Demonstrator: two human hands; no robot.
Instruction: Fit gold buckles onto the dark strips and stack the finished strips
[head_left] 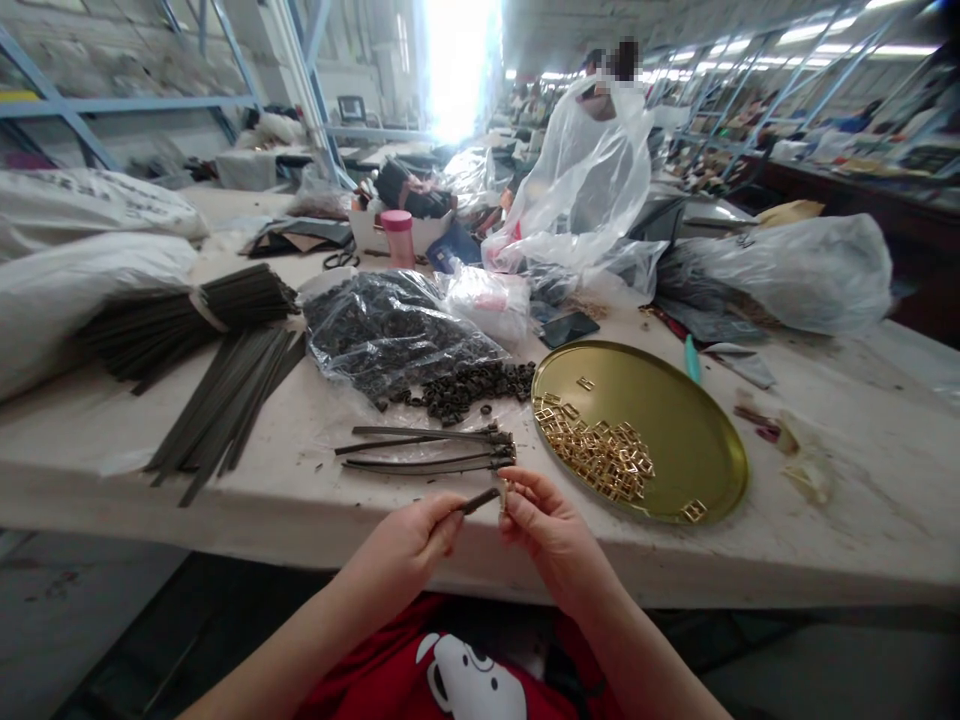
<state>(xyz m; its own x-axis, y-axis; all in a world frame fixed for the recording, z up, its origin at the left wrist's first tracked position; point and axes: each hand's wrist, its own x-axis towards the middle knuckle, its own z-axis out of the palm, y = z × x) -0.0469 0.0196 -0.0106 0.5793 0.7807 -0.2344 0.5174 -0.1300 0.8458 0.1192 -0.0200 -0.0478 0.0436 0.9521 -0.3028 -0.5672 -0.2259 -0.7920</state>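
Note:
Near the table's front edge, my left hand pinches a dark strap, whose tip points toward the other hand. Between the thumb and fingers of my right hand is a small gold buckle, held at the strap's end. Whether the strap passes through the buckle is too small to tell. Just behind the hands lie several dark straps with fittings at their right ends. To the right, a round gold tray carries a heap of gold buckles.
Black loops spill from a clear plastic bag. Loose strips and a tied bundle of strips lie at left. A pink-lidded jar, scissors and large plastic bags stand farther back. Someone is beyond the table.

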